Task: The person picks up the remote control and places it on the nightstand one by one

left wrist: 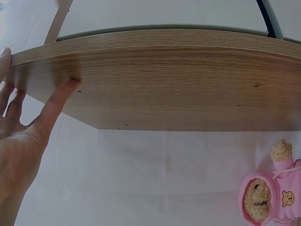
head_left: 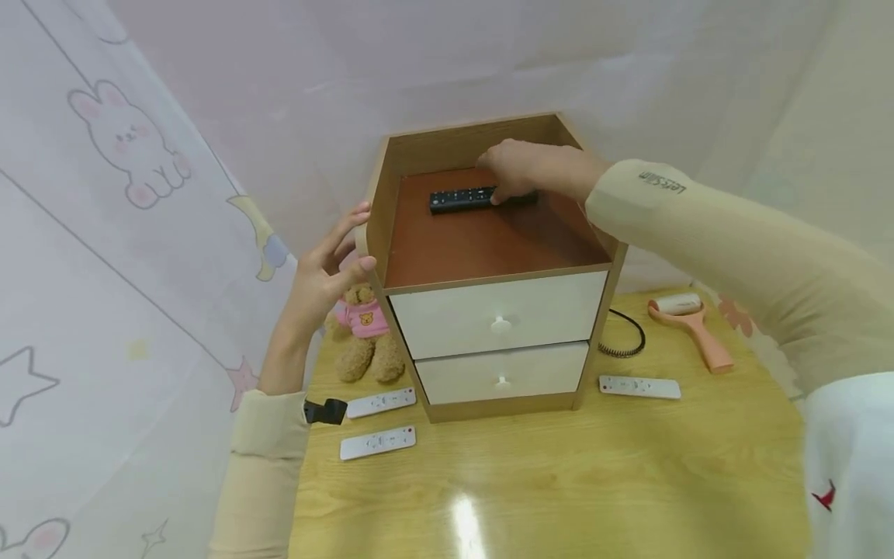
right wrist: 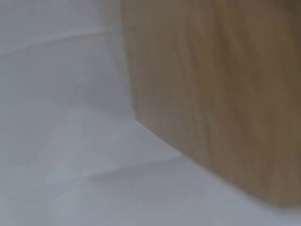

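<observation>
A small wooden cabinet (head_left: 497, 272) with two white drawers stands on the table. On its brown recessed top lies a black remote control (head_left: 457, 199). My right hand (head_left: 513, 167) holds the remote from above, thumb at its near edge; the other fingertips are hidden behind. My left hand (head_left: 324, 268) rests on the cabinet's left side panel with its fingers spread. In the left wrist view, the left thumb presses on that wooden panel (left wrist: 174, 84). The right wrist view is blurred and shows the wooden side (right wrist: 211, 94), not the hand.
White remotes lie left of the cabinet (head_left: 378, 442) and right of it (head_left: 639, 387). A teddy bear (head_left: 366, 334) in pink sits at the left. An orange-handled lint roller (head_left: 698, 330) and a black coiled cord (head_left: 632, 349) lie at the right. Printed cloth walls surround the wooden table (head_left: 545, 481).
</observation>
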Action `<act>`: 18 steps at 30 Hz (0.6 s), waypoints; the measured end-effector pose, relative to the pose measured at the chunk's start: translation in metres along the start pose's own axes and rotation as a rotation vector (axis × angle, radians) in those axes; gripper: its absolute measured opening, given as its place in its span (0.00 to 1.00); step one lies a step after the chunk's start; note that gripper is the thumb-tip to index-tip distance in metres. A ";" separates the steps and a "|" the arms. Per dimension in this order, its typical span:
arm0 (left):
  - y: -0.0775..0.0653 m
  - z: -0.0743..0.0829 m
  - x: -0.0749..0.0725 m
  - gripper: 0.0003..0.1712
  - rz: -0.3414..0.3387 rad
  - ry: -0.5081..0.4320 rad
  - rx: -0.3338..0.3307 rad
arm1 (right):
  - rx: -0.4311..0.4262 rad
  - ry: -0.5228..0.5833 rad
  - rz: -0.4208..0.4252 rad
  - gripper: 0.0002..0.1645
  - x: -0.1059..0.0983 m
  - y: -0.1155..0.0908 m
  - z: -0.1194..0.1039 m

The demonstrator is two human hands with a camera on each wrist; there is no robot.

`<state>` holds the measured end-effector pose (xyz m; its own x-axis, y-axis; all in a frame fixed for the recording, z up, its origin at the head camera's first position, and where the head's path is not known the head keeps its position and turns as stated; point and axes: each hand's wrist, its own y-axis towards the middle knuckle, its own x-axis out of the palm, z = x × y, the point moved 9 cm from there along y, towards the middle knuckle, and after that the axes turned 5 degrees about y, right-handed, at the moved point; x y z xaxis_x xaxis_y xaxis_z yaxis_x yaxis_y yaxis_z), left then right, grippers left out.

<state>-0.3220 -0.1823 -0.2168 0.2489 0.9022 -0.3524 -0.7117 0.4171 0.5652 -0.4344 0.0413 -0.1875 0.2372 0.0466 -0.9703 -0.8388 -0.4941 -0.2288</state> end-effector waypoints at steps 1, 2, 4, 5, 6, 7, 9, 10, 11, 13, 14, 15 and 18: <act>-0.001 0.000 -0.001 0.32 0.000 0.006 0.001 | -0.013 0.013 0.028 0.43 -0.006 -0.007 -0.004; -0.002 0.000 -0.001 0.32 -0.001 0.016 0.003 | -0.024 0.029 0.069 0.42 -0.014 -0.016 -0.008; -0.003 0.001 -0.001 0.32 0.000 0.035 0.007 | -0.060 0.066 0.184 0.40 -0.029 -0.040 -0.017; -0.003 0.003 -0.001 0.32 0.001 0.046 0.013 | -0.080 0.074 0.247 0.38 -0.036 -0.054 -0.020; -0.003 0.005 -0.001 0.31 0.002 0.063 0.023 | -0.098 0.078 0.316 0.37 -0.042 -0.069 -0.023; -0.003 0.007 -0.001 0.31 0.004 0.077 0.033 | -0.106 0.099 0.375 0.35 -0.047 -0.085 -0.024; -0.001 0.011 0.000 0.31 0.006 0.082 0.044 | -0.138 0.126 0.501 0.33 -0.053 -0.116 -0.023; 0.000 0.013 0.000 0.31 0.008 0.086 0.049 | -0.163 0.133 0.571 0.31 -0.054 -0.131 -0.021; 0.001 0.015 0.001 0.31 0.009 0.085 0.053 | -0.186 0.134 0.645 0.30 -0.055 -0.147 -0.018; 0.003 0.017 0.002 0.31 0.011 0.074 0.052 | -0.209 0.148 0.800 0.28 -0.052 -0.177 -0.007; 0.004 0.018 0.003 0.31 0.010 0.066 0.052 | -0.211 0.151 0.887 0.27 -0.048 -0.193 0.000; 0.005 0.018 0.003 0.31 0.009 0.066 0.052 | -0.202 0.158 0.975 0.26 -0.043 -0.207 0.009; 0.007 0.018 0.006 0.31 0.006 0.067 0.048 | -0.103 0.255 1.151 0.25 -0.017 -0.237 0.047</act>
<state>-0.3136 -0.1725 -0.2014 0.1993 0.8959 -0.3971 -0.6805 0.4181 0.6018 -0.2627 0.1984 -0.1207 -0.5309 -0.6406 -0.5547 -0.5818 -0.2004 0.7883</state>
